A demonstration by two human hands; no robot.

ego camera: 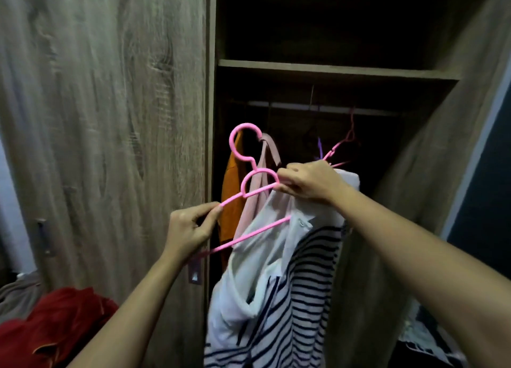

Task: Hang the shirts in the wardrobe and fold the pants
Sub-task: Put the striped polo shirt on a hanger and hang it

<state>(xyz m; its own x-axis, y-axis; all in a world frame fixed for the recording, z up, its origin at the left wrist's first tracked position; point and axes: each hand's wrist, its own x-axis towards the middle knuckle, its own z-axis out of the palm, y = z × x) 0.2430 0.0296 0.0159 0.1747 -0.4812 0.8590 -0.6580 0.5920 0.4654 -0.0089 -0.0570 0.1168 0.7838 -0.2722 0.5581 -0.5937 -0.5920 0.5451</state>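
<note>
Left hand [193,229] pinches the pink hanger [250,194], which runs off toward two o'clock. Right hand [309,185] clutches the striped shirt [304,284] at the hanger's neck, with the cloth dropping to six o'clock.

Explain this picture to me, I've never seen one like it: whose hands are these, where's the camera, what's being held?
The camera sits on a person's head, looking forward and down, so both arms are the wearer's own; there is no machine. The left hand pinches one arm of a pink hanger. The right hand grips the hanger's neck together with a striped shirt hanging down. Ahead is an open wardrobe with a rail, where an orange garment hangs. A red cloth lies lower left.
</note>
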